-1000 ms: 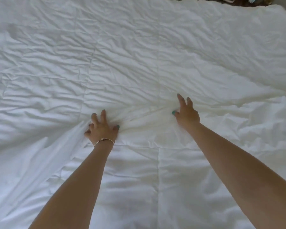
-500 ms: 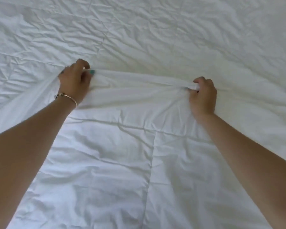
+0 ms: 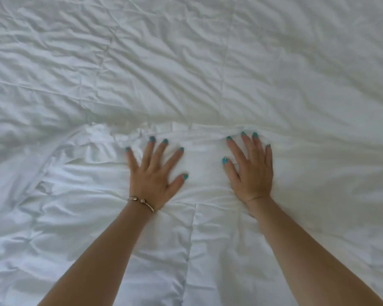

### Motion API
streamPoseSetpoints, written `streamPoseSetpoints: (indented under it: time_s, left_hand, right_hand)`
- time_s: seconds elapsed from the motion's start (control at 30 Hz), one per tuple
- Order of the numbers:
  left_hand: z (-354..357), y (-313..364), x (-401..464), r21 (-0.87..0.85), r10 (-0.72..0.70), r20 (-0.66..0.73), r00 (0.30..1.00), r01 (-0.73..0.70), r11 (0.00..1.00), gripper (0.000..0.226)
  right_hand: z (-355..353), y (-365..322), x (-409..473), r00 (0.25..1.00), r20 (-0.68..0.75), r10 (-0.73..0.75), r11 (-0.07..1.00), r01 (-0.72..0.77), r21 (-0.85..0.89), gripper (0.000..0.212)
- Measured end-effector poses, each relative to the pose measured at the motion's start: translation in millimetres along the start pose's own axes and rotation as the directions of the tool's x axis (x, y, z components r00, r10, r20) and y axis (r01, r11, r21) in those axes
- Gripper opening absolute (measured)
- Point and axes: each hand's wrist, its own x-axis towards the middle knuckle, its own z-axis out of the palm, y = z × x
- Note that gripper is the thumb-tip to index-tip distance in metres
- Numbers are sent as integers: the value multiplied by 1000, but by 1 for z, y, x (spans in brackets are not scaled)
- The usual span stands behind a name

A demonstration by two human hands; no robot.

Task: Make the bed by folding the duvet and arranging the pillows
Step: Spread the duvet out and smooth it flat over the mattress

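Head view: the white duvet point(image 3: 208, 62) fills the whole frame. A folded-over layer lies toward six o'clock, and its edge point(image 3: 181, 127) runs from nine to three o'clock across the middle. The left hand point(image 3: 154, 175), with a bracelet point(image 3: 140, 200) at the wrist, lies flat on that layer, fingers spread and gripping nothing. The right hand point(image 3: 251, 168), at its three o'clock, is likewise flat and released, fingertips at the edge. One fold looks laid and is being pressed smooth. Wrinkles remain toward nine o'clock. No pillows are in view, so arranging them appears left to do.
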Motion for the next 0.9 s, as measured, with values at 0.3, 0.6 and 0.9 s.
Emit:
streamPoseSetpoints:
  time_s: [0.3, 0.6, 0.9]
  left_hand:
    - [15, -4, 21, 42, -152, 218, 964, 146, 988, 79]
    - [27, -8, 33, -77, -98, 249, 964, 121, 990, 77]
    - [8, -35, 34, -262, 108, 318, 942, -23, 965, 67]
  right_hand:
    - [10, 3, 10, 980, 179, 86, 993, -71, -90, 61]
    - [21, 3, 16, 981, 156, 118, 981, -91, -169, 62]
    - [5, -100, -3, 672, 193, 715, 693, -645, -321, 53]
